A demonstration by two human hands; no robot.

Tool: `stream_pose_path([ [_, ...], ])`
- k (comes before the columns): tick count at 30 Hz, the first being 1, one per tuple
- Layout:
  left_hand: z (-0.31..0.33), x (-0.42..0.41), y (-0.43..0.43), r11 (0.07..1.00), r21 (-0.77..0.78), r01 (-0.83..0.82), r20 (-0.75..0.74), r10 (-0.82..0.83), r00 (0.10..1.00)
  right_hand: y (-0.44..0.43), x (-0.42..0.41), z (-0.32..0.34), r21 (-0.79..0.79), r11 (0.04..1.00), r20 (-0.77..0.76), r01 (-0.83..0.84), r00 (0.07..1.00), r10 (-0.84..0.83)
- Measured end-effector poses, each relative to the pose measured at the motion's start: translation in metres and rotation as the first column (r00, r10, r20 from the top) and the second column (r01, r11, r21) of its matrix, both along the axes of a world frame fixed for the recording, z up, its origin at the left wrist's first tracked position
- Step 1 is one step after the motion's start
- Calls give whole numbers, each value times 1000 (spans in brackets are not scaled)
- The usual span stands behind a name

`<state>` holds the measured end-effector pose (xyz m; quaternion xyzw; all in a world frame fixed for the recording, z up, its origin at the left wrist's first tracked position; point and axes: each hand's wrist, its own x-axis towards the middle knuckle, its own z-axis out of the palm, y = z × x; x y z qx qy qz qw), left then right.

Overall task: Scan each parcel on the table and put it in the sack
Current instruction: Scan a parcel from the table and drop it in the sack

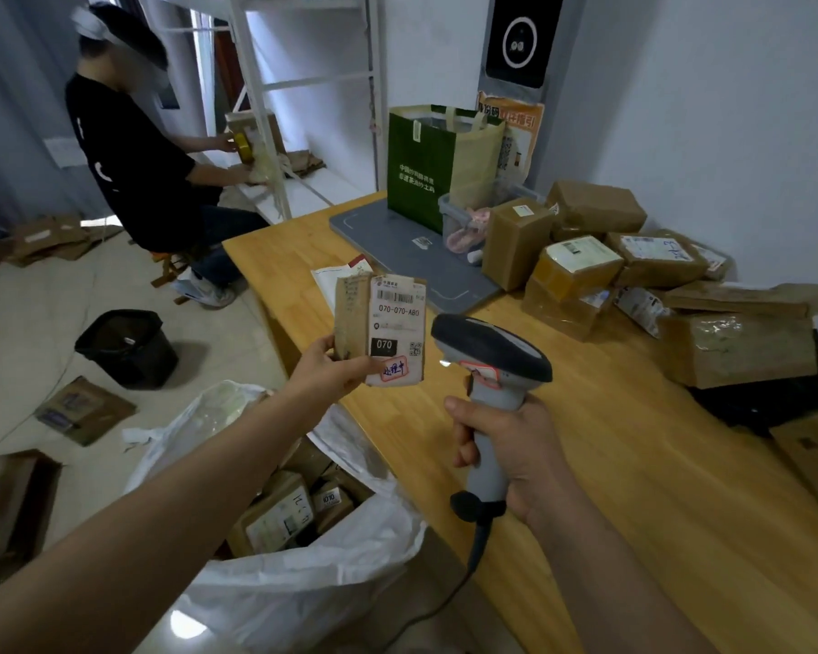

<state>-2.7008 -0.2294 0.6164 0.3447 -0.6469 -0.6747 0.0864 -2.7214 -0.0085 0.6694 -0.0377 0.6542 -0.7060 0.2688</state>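
The left hand [334, 370] was pinched on the lower corner of a flat parcel [379, 323], label turned toward the camera. The right hand [511, 457] was wrapped round the scanner [489, 354], its head aimed at that label from just beside it. The parcel was judged light, thin and fairly stiff, so an edge pinch looked enough. The sack [303, 587] was seen gaping below the left forearm, boxes inside. A pile [582, 262] of parcels was stacked beyond the right hand.
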Motion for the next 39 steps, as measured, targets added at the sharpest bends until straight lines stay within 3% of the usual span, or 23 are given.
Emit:
stream_pose_path([
  [6,-49,57,-47,919,230,-319,165,286,944,-15,3,-13,1,998,55,-58,997,58],
  [10,-100,98,-70,907,138,-397,389,319,864,-28,4,-21,16,995,105,-96,990,94],
  [16,-148,116,-70,901,195,-388,499,250,830,-44,2,-32,32,993,153,-109,983,103],
  [19,-158,105,-72,912,85,-401,538,297,789,-44,-4,-35,45,994,160,-96,983,88],
  [22,-155,74,-71,944,5,-331,525,279,804,-37,-15,-34,37,998,171,-47,985,40],
  [25,-128,16,-54,965,-209,-159,464,241,853,-24,-33,-30,-32,997,236,74,970,-65],
  [28,-89,-53,-14,918,-395,-27,298,156,942,-5,-59,-22,-135,968,307,211,938,-162],
  [31,-57,-122,34,876,-473,95,160,-20,987,19,-88,-13,-198,920,353,339,900,-256],
  [39,-8,-282,136,660,-632,406,140,-418,897,83,-157,-4,-324,798,380,509,842,-383],
])
